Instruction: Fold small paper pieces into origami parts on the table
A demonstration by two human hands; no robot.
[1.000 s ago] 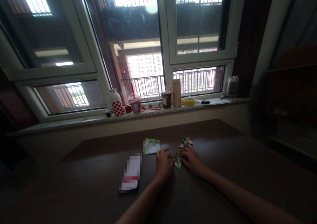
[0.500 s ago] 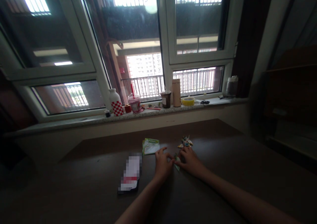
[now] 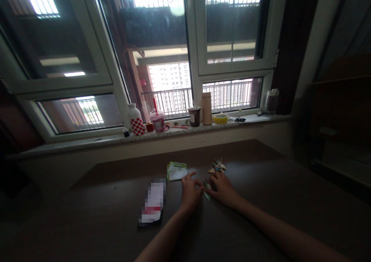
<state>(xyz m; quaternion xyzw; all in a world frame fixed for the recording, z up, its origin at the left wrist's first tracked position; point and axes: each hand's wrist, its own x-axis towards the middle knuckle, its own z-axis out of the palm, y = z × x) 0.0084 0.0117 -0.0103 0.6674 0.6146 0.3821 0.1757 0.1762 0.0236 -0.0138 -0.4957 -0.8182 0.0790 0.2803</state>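
Between my two hands a small green and white piece of folded paper point(image 3: 206, 195) is pinched just above the brown table. My left hand point(image 3: 191, 190) grips its left side between thumb and fingertips. From the right, my right hand point(image 3: 223, 188) closes thumb and index finger on the same paper, covering part of it. A little cluster of folded paper pieces point(image 3: 217, 165), coloured and pointed, lies just beyond my right hand. Past my left hand is a stack of green and white paper sheets point(image 3: 177, 170).
A phone point(image 3: 152, 202) with a blurred screen lies on the brown table point(image 3: 95, 208) to the left. Along the windowsill stand a checkered bottle point(image 3: 136, 121), a pink drink cup point(image 3: 157, 121), a dark drink cup point(image 3: 194, 116), a tan flask point(image 3: 206, 108), yellow tape point(image 3: 220, 118) and scissors point(image 3: 240, 119).
Both hands stay nearly in place. The visible part of the folded paper between them looks slightly narrower now.
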